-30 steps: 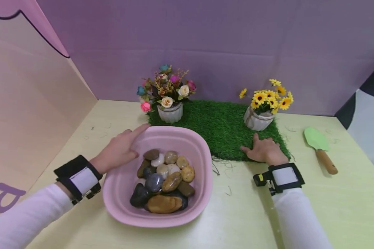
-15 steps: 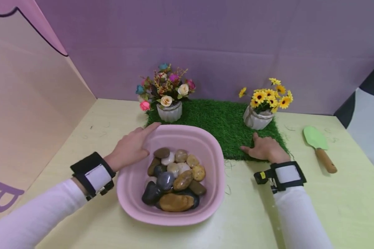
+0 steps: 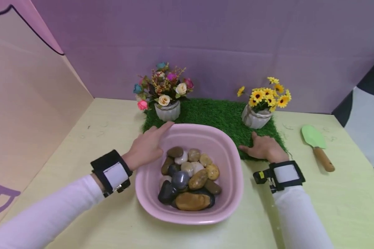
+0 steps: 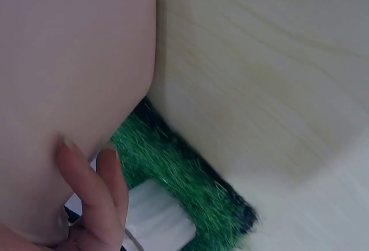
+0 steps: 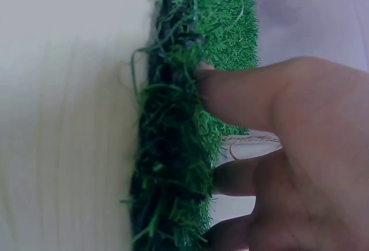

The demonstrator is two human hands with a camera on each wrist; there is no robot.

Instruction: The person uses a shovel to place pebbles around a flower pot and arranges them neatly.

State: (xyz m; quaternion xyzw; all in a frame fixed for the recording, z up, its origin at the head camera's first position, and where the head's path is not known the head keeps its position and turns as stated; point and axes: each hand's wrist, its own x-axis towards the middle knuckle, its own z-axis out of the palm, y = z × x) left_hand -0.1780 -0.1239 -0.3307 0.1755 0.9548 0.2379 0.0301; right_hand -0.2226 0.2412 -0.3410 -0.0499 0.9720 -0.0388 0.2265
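Observation:
My left hand [image 3: 146,145] grips the left rim of a pink basin [image 3: 238,186], thumb over its inner side. In the left wrist view, bent fingers [image 4: 81,176] lie against the basin's outer wall [image 4: 75,49]. Inside the basin is a pile of smooth stones [image 3: 198,179], brown, black, white and tan. My right hand [image 3: 265,148] rests on the front right of a green artificial grass mat [image 3: 213,110], thumb and fingers spread. The right wrist view shows the thumb [image 5: 236,98] at the mat's edge [image 5: 170,130]. The basin's far rim overlaps the mat's front in the head view.
Mixed artificial flowers in a white pot [image 3: 168,111] stand on the mat's left end. Yellow sunflowers in another white pot [image 3: 256,117] stand at its right. A green trowel with a wooden handle [image 3: 318,148] lies at right. A purple backdrop [image 3: 187,31] rises behind the table.
The basin with its stones has moved to the right across the table, the left hand travelling with it and holding its rim. The right hand stays in place on the mat.

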